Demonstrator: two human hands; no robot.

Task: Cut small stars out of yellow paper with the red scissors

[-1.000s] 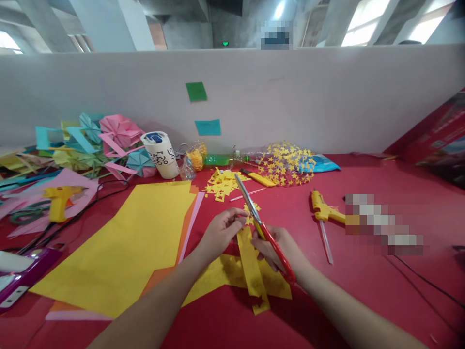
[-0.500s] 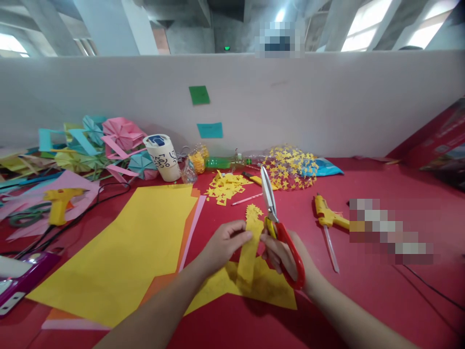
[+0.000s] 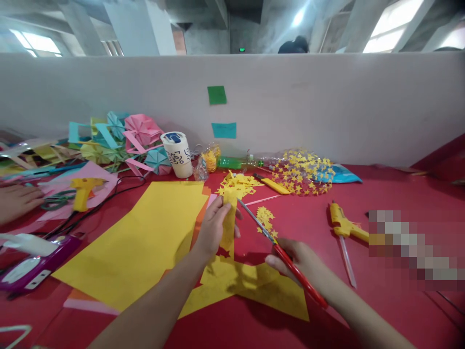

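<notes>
Between the fingers and thumb of my left hand [image 3: 212, 225] is an upright yellow paper strip [image 3: 228, 225]. My right hand [image 3: 296, 261] is wrapped around the red handles of a pair of scissors [image 3: 288, 264]; the blades point up and left, their tips beside the strip's upper right edge. I cannot tell whether the blades touch the paper. A small heap of yellow paper stars [image 3: 266, 219] lies on the red table just beyond the scissors. Under my hands rests a cut piece of yellow paper [image 3: 269, 286].
Large yellow sheets [image 3: 160, 228] lie left, over orange and pink ones. Yellow scraps [image 3: 238, 184], a yellow cutter [image 3: 272, 184] and a bag of stars [image 3: 303, 169] lie behind. Glue guns [image 3: 343, 223] flank the work area. Another person's hand [image 3: 18, 201] is at far left, near a purple power strip [image 3: 39, 261].
The small stars that were at the strip's top now lie on the table. My left hand has turned the strip upright, and the scissors have swung down towards it. Another person's hand has appeared.
</notes>
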